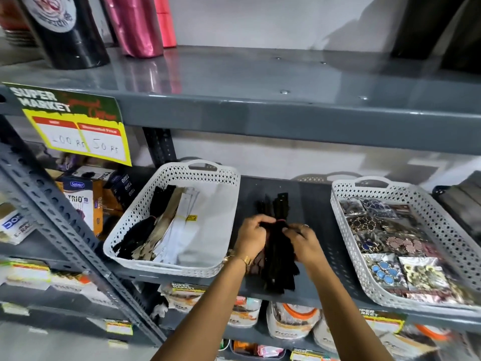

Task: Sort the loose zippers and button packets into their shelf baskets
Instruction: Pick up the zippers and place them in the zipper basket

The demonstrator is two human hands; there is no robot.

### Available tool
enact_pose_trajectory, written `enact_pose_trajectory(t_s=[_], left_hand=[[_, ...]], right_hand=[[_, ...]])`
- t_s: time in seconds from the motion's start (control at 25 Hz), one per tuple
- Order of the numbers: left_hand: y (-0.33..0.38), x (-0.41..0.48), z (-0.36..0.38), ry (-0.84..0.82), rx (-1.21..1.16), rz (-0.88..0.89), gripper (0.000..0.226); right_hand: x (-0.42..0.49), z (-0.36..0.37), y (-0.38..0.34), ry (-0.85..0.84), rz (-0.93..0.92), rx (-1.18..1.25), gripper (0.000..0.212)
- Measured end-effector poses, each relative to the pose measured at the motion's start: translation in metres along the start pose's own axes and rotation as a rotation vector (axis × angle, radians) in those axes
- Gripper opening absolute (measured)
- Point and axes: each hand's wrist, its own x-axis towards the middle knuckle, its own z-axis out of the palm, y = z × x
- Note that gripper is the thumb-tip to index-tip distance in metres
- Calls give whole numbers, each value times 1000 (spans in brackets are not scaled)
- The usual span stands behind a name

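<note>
A bundle of black zippers lies on the grey shelf between two white baskets. My left hand and my right hand both grip the bundle near its banded middle. The left basket holds black, beige and white zipper bundles. The right basket is filled with clear button packets in several colours.
Boxes labelled TRIO stand left of the left basket behind a slanted steel upright. A yellow price sign hangs from the upper shelf. Pink rolls and a black roll stand above. Packaged goods fill the lower shelf.
</note>
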Motion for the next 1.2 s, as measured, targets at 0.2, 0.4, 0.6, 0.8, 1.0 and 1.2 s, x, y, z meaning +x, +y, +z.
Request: enact_pose_trajectory(t_s=[0.2,0.4,0.6,0.8,1.0,1.2], left_hand=[[37,-15,-62,-99,-537,12,31],[21,-2,-146,-61,-125,138,55],[-20,2,-168,-219,28,-181,54],[-43,7,-154,-371,105,-213,53],[-44,11,-154,-482,160,-148,61],[-50,21,-155,-419,265,-45,67]], right_hand=[[-20,16,-54,-9,-115,328,22],[-34,72,-112,-351,-58,253,29],[-31,136,-106,-458,-85,-413,73],[-31,166,-87,-477,-23,-878,47],[-31,175,-84,-421,-11,-1200,62],[-40,181,-81,-330,-118,-1471,70]])
